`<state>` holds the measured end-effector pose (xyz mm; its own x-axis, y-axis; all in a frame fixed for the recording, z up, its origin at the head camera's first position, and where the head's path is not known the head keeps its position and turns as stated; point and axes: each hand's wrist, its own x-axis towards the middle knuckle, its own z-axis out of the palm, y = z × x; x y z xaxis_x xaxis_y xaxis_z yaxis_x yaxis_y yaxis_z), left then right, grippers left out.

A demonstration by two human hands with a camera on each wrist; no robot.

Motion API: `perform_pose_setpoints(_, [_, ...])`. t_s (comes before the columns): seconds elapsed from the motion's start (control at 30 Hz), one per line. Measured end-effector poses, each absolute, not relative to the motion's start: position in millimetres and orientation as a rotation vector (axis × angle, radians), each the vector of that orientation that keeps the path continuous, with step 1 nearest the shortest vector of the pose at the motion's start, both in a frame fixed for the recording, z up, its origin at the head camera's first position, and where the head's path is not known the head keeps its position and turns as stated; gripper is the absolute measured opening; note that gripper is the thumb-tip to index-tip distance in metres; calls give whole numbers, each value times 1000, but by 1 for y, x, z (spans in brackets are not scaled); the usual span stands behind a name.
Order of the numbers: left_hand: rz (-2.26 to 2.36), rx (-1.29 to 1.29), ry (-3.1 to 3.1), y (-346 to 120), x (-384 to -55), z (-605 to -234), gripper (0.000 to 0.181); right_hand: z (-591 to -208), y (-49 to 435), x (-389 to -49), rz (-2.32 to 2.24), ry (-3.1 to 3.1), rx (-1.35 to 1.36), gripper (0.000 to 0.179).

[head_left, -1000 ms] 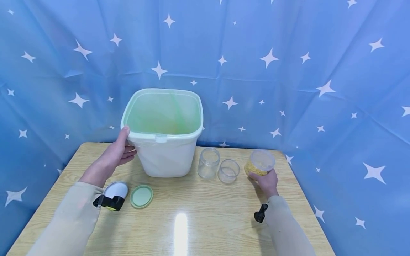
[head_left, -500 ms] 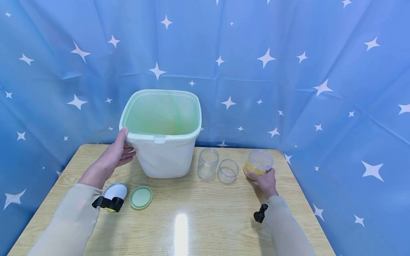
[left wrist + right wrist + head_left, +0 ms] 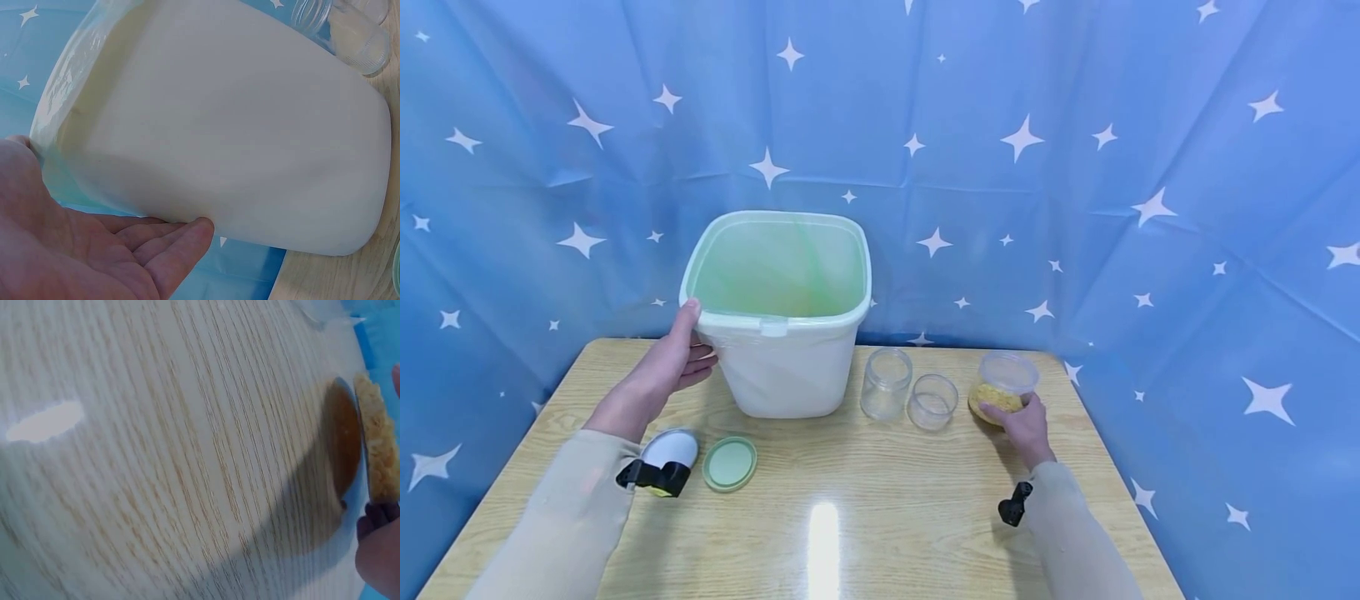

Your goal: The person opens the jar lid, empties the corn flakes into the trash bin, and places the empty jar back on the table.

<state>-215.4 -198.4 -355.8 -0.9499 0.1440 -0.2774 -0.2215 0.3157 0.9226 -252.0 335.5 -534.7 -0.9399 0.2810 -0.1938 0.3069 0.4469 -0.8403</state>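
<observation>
A white bin (image 3: 790,371) with a pale green rim stands at the back left of the table; clear plastic film shows over its rim in the left wrist view. My left hand (image 3: 658,367) holds it at the left front corner, thumb over the rim and fingers against the outer wall (image 3: 250,144). At the back right, my right hand (image 3: 1026,425) grips a clear jar (image 3: 1009,371) with yellow flakes (image 3: 996,400) in its lower part. In the right wrist view the flakes (image 3: 378,437) show just above their reflection on the tabletop, with a narrow gap between.
Two clear jars, one taller (image 3: 887,387) and one shorter (image 3: 933,402), stand between the bin and the flake jar. A green lid (image 3: 730,464) and a white lid (image 3: 672,447) lie at the left front. Behind the table (image 3: 887,517) hangs a blue starry curtain (image 3: 970,183).
The flake jar has tilted slightly and come a little toward me in my right hand. My left hand keeps its hold on the bin. The head view has shifted slightly.
</observation>
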Motion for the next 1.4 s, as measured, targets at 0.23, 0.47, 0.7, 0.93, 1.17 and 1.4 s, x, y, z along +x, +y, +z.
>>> perform_pose_setpoints(0.23, [1670, -66, 2289, -200, -214, -356, 102, -527, 338, -250, -1566, 2640, 529, 115])
perform_pose_setpoints(0.47, [1667, -65, 2289, -201, -213, -356, 104, -515, 339, -251, -1547, 2653, 488, 118])
perform_pose_setpoints(0.7, [1665, -79, 2274, -198, -213, -354, 104, -496, 338, -251, -1517, 2702, 384, 110])
perform_pose_setpoints(0.93, [1663, -64, 2282, -198, -213, -354, 104, -475, 337, -254, -1496, 2768, 234, 104])
perform_pose_setpoints(1.17, [1646, -59, 2279, -199, -213, -353, 108, -454, 335, -254, -1430, 2811, 132, 96])
perform_pose_setpoints(1.4, [1615, -43, 2267, -202, -215, -354, 109, -441, 328, -250, -1394, 2818, 23, 98])
